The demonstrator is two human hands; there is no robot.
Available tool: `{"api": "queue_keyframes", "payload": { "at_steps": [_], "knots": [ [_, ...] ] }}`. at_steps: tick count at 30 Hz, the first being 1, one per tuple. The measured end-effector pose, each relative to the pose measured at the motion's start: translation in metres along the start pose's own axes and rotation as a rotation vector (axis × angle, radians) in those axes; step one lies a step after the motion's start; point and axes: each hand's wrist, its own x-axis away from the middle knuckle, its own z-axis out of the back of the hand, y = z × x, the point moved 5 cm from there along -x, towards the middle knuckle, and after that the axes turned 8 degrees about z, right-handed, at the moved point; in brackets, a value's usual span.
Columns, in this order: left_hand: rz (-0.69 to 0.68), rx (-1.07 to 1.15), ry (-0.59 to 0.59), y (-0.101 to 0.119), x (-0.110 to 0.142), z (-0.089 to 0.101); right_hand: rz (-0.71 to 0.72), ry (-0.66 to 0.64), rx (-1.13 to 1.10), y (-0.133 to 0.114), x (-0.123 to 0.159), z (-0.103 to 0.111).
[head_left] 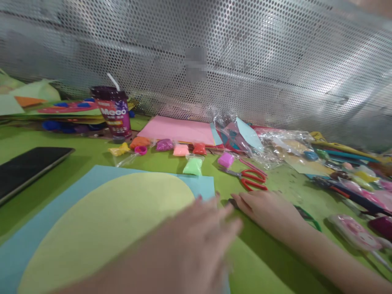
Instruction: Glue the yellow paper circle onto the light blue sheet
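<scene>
My left hand (196, 228) hovers blurred over the right edge of a blue paper sheet (45, 212) that carries a large pale yellow-green round piece (116, 216); its fingers are stretched out. My right hand (266, 208) lies palm down on the green table (275, 261), fingers extended toward the sheet's corner, over a small dark object I cannot make out. Red-handled scissors (251, 177) lie just beyond my right hand.
Small bags of coloured clay (180, 150) line up behind the sheet. A purple Meco cup (114, 112) with a straw, pink paper (180, 130), clear wrappers (275, 147), a dark tablet (27, 167) at left, and craft items (355, 232) at right. A perforated metal wall (214, 61) closes the back.
</scene>
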Motion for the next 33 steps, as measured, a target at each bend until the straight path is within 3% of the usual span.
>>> {"api": "queue_keyframes", "payload": {
  "at_steps": [3,6,10,16,22,28,33],
  "knots": [
    [0.175,-0.023,-0.061,-0.046,-0.023,-0.009,0.070,0.010,0.044,-0.002,-0.001,-0.001],
    [0.246,-0.016,-0.157,-0.066,-0.030,-0.024,0.070,0.028,0.051,-0.001,-0.001,0.000],
    [0.251,0.002,-0.214,-0.064,-0.028,-0.031,0.015,0.040,0.021,0.002,-0.001,-0.001],
    [0.225,-0.021,-0.195,-0.064,-0.027,-0.027,0.124,0.067,0.076,0.000,-0.003,-0.003],
    [0.218,-0.031,-0.184,-0.066,-0.024,-0.030,0.023,0.053,0.068,0.003,-0.002,-0.003],
    [0.220,-0.047,-0.198,-0.066,-0.024,-0.031,0.129,0.074,0.089,0.000,-0.003,-0.004],
    [0.218,-0.044,-0.185,-0.065,-0.025,-0.030,0.125,0.076,0.031,0.002,-0.004,-0.005]
  ]
}}
